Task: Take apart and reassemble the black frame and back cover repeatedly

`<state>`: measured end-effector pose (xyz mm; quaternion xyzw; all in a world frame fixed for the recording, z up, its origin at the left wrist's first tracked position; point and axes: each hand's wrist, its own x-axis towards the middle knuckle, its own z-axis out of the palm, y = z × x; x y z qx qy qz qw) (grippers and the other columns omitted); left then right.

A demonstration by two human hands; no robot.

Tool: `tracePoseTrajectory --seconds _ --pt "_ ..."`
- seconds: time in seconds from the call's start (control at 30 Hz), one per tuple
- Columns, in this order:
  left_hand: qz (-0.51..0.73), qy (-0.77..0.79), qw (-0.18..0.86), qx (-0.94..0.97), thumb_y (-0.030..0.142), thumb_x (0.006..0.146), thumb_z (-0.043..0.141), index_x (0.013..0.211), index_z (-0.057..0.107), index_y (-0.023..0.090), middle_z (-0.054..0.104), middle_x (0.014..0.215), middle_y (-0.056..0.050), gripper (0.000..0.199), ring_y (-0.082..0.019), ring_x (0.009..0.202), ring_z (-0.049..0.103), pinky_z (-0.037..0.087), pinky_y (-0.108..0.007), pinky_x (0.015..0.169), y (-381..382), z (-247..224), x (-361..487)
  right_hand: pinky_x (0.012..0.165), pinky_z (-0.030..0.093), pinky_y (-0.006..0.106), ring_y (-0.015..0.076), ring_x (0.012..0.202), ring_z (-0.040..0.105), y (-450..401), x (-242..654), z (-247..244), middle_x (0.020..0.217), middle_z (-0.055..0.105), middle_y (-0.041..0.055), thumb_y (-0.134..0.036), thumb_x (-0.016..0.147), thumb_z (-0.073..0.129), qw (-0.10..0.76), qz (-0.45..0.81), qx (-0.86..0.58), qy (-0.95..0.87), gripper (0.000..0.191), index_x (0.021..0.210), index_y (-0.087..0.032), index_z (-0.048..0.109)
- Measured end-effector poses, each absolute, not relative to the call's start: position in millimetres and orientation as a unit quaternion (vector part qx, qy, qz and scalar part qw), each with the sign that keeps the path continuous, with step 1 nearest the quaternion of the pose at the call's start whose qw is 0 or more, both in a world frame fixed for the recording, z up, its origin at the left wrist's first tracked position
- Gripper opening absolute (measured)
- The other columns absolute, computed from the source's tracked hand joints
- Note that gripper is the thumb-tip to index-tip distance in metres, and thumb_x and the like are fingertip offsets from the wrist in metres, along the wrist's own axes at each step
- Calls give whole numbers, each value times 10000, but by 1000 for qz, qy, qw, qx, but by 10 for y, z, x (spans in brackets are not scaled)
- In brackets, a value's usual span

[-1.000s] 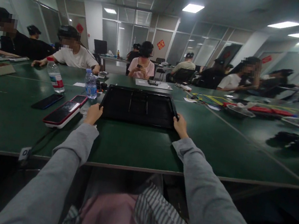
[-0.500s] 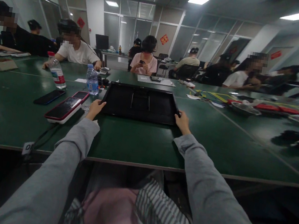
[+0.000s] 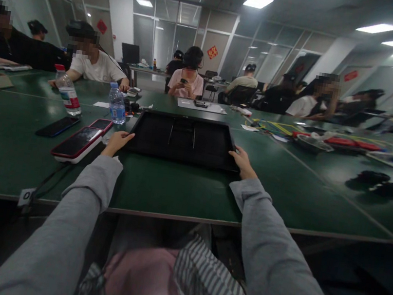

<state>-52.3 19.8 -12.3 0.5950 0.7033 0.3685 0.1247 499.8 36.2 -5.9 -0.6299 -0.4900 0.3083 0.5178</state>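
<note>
In the head view, a big black tray (image 3: 182, 138) is in the middle of the picture, over a green table (image 3: 175, 189). The left hand (image 3: 118, 143) pinches its left end, with the thumb on the rim. The right hand (image 3: 243, 161) pinches the right end the same way. The fingers under the rim are mostly hidden. I can't tell if the tray's bottom touches the table or is a little bit up.

The step in hand looks like holding the tray by both ends. I think any move from here calls for both hands to work together, so one end doesn't tip. The things near the left hand need care too.

The tray is a long box shape, flat and dark, with a thin raised rim. It may be plastic or metal; I can't tell. Inside are two thin rods (image 3: 193, 139), straight and shiny. The table is smooth and shines a bit. The gray sleeves (image 3: 91, 186) look soft and crinkly. Left of the tray is a see-through bottle (image 3: 117, 106) with a blue cap. Below it, near the left hand, is a red-edged gadget (image 3: 77, 143) with a glassy top and a chunky white bottom. Striped cloth (image 3: 214, 278) lies in folds at the bottom of the picture.
</note>
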Motion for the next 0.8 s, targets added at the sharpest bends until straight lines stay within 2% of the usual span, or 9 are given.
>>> tracePoseTrajectory --seconds 0.17,0.3,0.47,0.6,0.67,0.73,0.8 --pt "406 697 90 585 369 988 493 1172 756 123 759 1190 -133 404 -244 1119 689 494 -304 967 285 -183 -557 799 613 421 231 806 704 420 5061 -130 957 745 87 -217 748 620 557 311 -601 -482 661 1405 -149 588" --pt "420 704 83 567 330 978 477 1210 736 131 761 1183 -128 401 -232 1133 687 491 -306 988 343 -219 -611 831 610 427 232 872 698 532 5249 -189 1001 723 88 -212 741 599 591 254 -631 -432 669 1405 -138 567" --pt "431 715 79 544 293 976 475 1253 713 139 755 1209 -119 396 -213 1150 682 479 -302 1017 355 -231 -636 1046 514 464 279 1165 651 510 5514 -170 1260 662 159 -154 738 535 612 108 -716 -318 646 1382 -100 536" --pt "428 723 79 537 283 975 484 1248 711 148 742 1247 -120 380 -213 1169 675 477 -301 1020 311 -189 -613 1151 387 430 319 1373 528 298 5621 -85 1415 546 293 -116 840 446 609 38 -762 -216 645 1480 -53 406" --pt "423 728 82 532 285 978 484 1235 715 164 739 1259 -112 367 -223 1181 669 481 -314 1017 284 -159 -596 1154 352 483 350 1424 478 171 5647 -39 1460 471 360 -96 883 351 609 40 -772 -179 673 1548 -32 264" --pt "420 732 84 529 285 976 481 1223 720 172 736 1268 -108 362 -231 1185 668 484 -320 1014 260 -134 -580 1144 318 578 397 1459 433 58 5682 -13 1505 385 403 -100 901 269 603 46 -781 -157 695 1584 -59 143" --pt "422 730 83 531 279 972 476 1223 719 169 739 1261 -107 367 -230 1185 669 481 -318 1021 244 -118 -569 1111 311 653 439 1443 447 -30 5741 -14 1525 332 427 -115 898 210 611 31 -777 -146 699 1592 -89 130"
